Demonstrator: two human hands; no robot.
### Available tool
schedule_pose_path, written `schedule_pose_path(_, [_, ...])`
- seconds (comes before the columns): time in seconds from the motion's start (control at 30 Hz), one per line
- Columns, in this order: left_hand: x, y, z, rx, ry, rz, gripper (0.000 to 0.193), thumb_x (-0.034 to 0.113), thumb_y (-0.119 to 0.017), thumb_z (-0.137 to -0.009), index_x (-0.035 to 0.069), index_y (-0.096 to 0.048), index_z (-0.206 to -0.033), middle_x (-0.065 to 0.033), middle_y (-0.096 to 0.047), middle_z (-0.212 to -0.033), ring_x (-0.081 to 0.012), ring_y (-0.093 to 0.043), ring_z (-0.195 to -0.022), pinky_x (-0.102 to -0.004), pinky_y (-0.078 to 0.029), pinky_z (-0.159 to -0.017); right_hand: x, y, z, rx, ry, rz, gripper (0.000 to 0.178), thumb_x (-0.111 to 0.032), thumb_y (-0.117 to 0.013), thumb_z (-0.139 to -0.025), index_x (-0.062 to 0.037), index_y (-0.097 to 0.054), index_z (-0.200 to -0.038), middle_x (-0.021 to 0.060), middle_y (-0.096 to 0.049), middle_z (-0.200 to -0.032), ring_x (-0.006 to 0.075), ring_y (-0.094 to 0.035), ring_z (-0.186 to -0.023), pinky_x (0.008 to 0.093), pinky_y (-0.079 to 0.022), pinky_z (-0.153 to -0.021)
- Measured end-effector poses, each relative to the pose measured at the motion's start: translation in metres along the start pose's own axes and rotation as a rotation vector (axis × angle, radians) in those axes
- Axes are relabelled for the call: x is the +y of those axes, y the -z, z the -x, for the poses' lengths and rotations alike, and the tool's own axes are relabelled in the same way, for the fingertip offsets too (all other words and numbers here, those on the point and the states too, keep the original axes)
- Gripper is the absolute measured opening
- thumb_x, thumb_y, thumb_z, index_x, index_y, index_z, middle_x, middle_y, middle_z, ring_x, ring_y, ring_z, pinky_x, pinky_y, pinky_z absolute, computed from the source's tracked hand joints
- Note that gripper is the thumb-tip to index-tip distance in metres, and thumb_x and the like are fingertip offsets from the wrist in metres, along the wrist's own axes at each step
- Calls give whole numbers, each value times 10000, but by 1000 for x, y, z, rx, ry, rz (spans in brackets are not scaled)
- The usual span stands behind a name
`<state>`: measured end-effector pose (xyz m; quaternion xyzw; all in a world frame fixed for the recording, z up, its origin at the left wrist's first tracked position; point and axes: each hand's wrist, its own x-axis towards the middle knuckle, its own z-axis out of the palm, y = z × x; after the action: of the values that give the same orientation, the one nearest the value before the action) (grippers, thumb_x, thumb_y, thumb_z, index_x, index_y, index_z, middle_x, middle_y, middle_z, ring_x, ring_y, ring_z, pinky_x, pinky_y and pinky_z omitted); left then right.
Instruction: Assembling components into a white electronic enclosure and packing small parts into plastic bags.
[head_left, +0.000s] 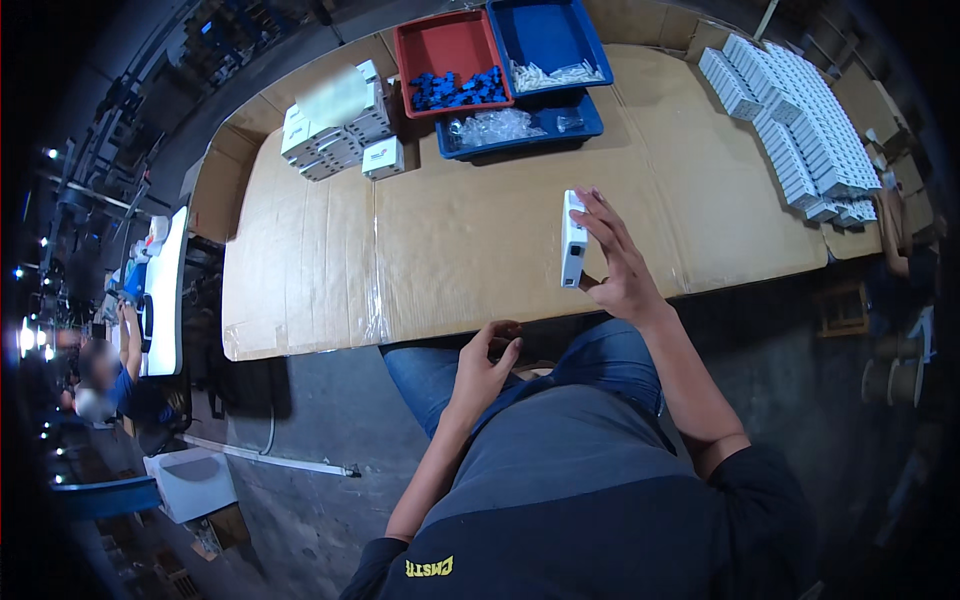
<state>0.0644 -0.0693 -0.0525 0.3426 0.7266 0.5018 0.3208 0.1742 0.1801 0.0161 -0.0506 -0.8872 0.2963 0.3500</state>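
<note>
Above the cardboard-covered table, my right hand (622,272) is closed on a slim white plastic case (573,245) standing on end, with a small dark opening on its narrow side. Its fingers lie along the right side of the case, with the thumb near the lower end. At the table's front edge, over my lap, my left hand (486,365) is half curled, thumb apart from the fingers, and nothing shows in it.
A red tray (448,45) of blue parts and a blue tray (548,30) of white pieces stand at the back. Before them, a lower blue tray (525,146) holds clear pieces. White boxes (335,125) are stacked left; rows of white units (800,125) line the right. Other people are at both sides.
</note>
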Motion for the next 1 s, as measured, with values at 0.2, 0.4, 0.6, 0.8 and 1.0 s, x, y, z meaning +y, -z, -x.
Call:
schedule_pose_path(0.2, [-4,2,-1,16,-26,-24,255,111,-652,-1012,-14,-641,-1235,-94,-740,-1116,-159,-693,-918,-300,-526,-870,-5,5,6,-98,-133,74,963,-19,-849,-697,-183,-419,-1543,139,-495,-1477,376,-449,-1406,474,-392,-1189])
schedule_pose_path(0.4, [-3,-3,-17,-1,17,46,260,123,-639,-1024,-5,-641,-1250,-87,-738,-1118,-135,-675,-913,-292,-519,-861,45,-7,29,-38,-619,-843,668,-326,-760,-923,-88,-483,-1482,72,-668,-1139,185,-653,-1073,341,-530,-877])
schedule_pose_path(0.6, [-14,-7,-32,-26,20,19,253,144,-654,-1018,6,-658,-1230,-113,-752,-1087,-167,-715,-931,-306,-532,-815,63,1,24,-162,-1275,-887,646,-660,-668,-900,-63,-662,-1146,43,-683,-859,127,-660,-729,296,-500,-594])
schedule_pose_path(0.8, [-6,-28,-55,-86,42,-9,256,136,-656,-1018,-16,-657,-1224,-123,-766,-1070,-167,-722,-980,-305,-542,-888,106,32,52,-268,-1311,-789,585,-570,-649,-960,-62,-651,-1250,46,-683,-909,114,-650,-747,287,-499,-537])
schedule_pose_path(1.0, [0,-40,-80,-53,13,-55,192,95,-638,-1010,-6,-676,-1170,-100,-757,-1025,-174,-699,-950,-312,-537,-884,142,82,87,-48,-1047,-645,779,-177,-825,-863,-53,-420,-1517,91,-613,-1238,186,-620,-1102,340,-543,-894])
